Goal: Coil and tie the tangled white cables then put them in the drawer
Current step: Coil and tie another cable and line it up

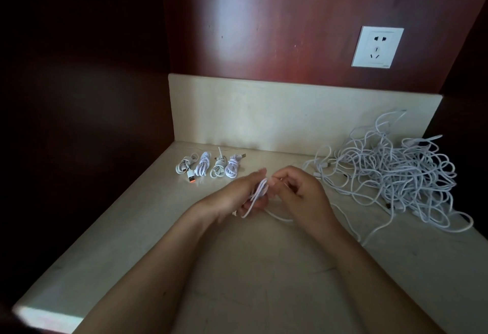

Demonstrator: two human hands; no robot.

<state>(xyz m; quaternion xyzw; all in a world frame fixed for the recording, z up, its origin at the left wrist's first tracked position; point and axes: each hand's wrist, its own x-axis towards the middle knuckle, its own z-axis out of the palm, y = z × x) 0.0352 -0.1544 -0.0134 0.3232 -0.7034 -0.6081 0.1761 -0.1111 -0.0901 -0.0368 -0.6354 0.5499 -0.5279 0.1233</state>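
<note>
My left hand [239, 193] grips a small bundle of looped white cable [260, 191] above the middle of the counter. My right hand [295, 191] pinches the same cable at the top of the bundle, fingertips close to my left fingers. A loose length of that cable [280, 217] trails under my right wrist toward the right. A big tangled heap of white cables [396, 175] lies at the back right. Several coiled and tied white cables [208, 167] lie in a row at the back left. No drawer is in view.
The pale stone counter [237, 267] has a low backsplash [264, 114] behind it. A white wall socket [377, 47] sits on the dark wood wall above. A dark cabinet side [79, 122] closes off the left. One tied cable has an orange-tipped plug [191, 177].
</note>
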